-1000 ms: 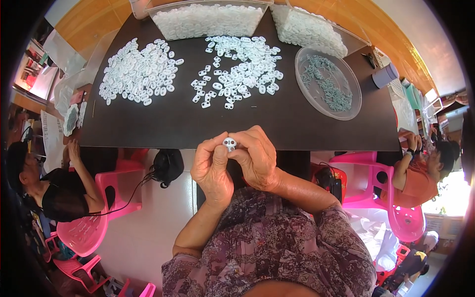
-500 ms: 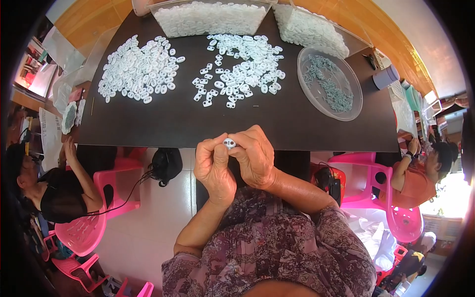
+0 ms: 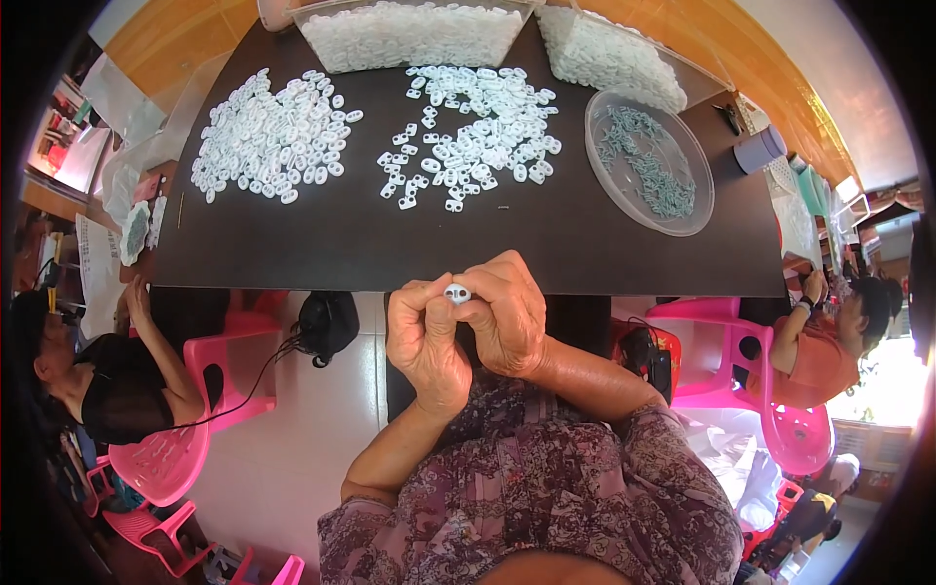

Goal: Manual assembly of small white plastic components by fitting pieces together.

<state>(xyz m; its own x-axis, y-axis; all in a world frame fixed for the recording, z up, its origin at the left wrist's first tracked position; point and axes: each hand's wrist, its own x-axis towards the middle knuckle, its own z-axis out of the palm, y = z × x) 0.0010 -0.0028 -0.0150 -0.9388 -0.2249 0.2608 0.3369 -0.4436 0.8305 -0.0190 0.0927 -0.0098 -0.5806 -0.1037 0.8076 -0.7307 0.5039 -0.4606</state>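
**Both hands pinched on one little white piece at the table edge**

Honestly a lot was hard to make out here. The white piece [image 3: 457, 292] was mostly buried under fingertips, so only a small rounded bit with two dark holes showed. Couldn't tell its full shape. The clear tub [image 3: 409, 34] at the far edge was cut off by the frame, same with the bag [image 3: 609, 54] of white bits next to it.

Materials-wise: dark, matte table [image 3: 322, 244], two loose heaps of glossy white plastic loops on it, the left pile [image 3: 268, 136] and the middle pile [image 3: 478, 132]. A round clear dish [image 3: 648, 161] held thin grey-green bits, too small to identify.

The left hand [image 3: 429, 341] and right hand [image 3: 507, 317] were raised together just at the near table edge, knuckles touching, fingers curled tight. Both thumbs and forefingers were closed onto the piece between them, wrists bent upward, forearms coming in from flowery sleeves.
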